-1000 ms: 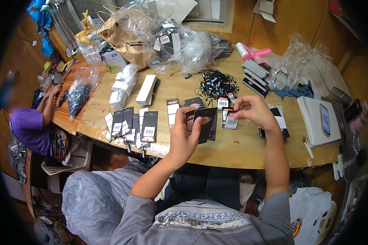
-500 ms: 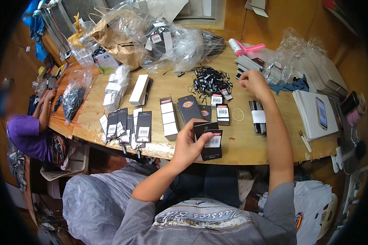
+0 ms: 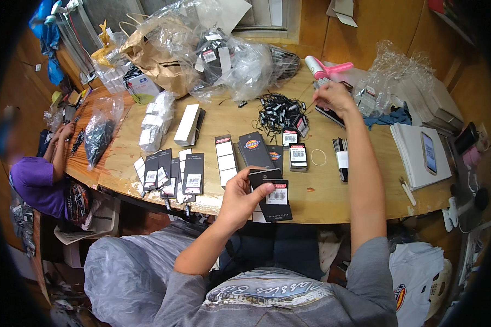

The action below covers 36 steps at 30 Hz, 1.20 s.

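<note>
My left hand (image 3: 238,200) is closed on several black hang tags (image 3: 275,210), thumb pressed on the front one, which bears a white barcode label with a red top. My right hand (image 3: 334,98) reaches out over the table, fingertips pinched together beside a heap of black string loops (image 3: 281,113). What lies in that pinch is too small to make out. Between the hands are a small stack of barcode-labelled cards (image 3: 298,157), black tags with a coloured emblem (image 3: 254,150) and a stack of white labels (image 3: 226,159).
Finished-looking tags with strings (image 3: 192,173) lie left, near a white card stack (image 3: 187,124). A rubber band (image 3: 318,157) and a banded black stack (image 3: 341,158) lie right. Farther right are a phone (image 3: 429,153) and tweezers (image 3: 407,191). Another person (image 3: 38,182) works at far left.
My right hand has shifted slightly left and away from me, toward the string heap. The left hand has moved a little left and nearer to me, still holding the tags.
</note>
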Each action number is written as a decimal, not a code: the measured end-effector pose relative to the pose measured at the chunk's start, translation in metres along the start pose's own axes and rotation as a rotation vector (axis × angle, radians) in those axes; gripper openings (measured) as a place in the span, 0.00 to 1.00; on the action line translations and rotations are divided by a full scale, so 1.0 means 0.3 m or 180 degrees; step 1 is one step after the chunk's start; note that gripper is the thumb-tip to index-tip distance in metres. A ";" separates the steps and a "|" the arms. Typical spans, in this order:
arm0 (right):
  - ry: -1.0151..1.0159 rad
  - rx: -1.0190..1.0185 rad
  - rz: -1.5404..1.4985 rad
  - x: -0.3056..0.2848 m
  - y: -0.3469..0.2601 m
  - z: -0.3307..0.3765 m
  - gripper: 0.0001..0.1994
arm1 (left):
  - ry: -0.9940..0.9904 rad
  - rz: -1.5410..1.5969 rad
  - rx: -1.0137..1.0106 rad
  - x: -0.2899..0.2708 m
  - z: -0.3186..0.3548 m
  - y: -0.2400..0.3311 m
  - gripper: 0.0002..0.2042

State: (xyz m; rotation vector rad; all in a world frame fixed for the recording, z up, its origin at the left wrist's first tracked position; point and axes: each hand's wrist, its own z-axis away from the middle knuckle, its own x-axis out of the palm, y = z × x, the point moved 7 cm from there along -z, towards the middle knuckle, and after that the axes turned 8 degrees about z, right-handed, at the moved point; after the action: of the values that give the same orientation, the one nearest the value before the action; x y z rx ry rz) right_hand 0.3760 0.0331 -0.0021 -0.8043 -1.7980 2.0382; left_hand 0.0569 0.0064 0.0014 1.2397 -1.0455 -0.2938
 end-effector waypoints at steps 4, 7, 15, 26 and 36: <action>-0.0163 -0.0695 -0.0587 -0.047 -0.235 0.140 0.05 | -0.0120 0.0070 0.0133 0.027 -0.041 0.022 0.10; -0.0366 -0.1039 0.0382 -0.041 -0.332 0.233 0.07 | -0.0183 -0.0060 0.0455 0.085 -0.084 0.080 0.11; -0.1017 -0.1494 0.2212 0.203 -0.392 0.525 0.05 | -0.0354 -0.1160 0.0604 0.142 -0.173 0.076 0.10; -0.0373 -0.1056 0.0076 -0.019 -0.226 0.493 0.04 | 0.0008 -0.0209 0.0092 0.053 -0.076 0.012 0.11; -0.0931 -0.0869 -0.3955 0.172 -0.151 0.519 0.05 | 0.0042 0.0230 -0.0271 0.077 -0.075 -0.089 0.10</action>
State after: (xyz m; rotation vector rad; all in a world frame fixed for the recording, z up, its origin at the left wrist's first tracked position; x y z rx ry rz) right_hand 0.2370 -0.0554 0.0401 0.5456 -1.9408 1.0938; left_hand 0.0957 -0.0051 -0.0096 1.1239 -1.0536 -0.2712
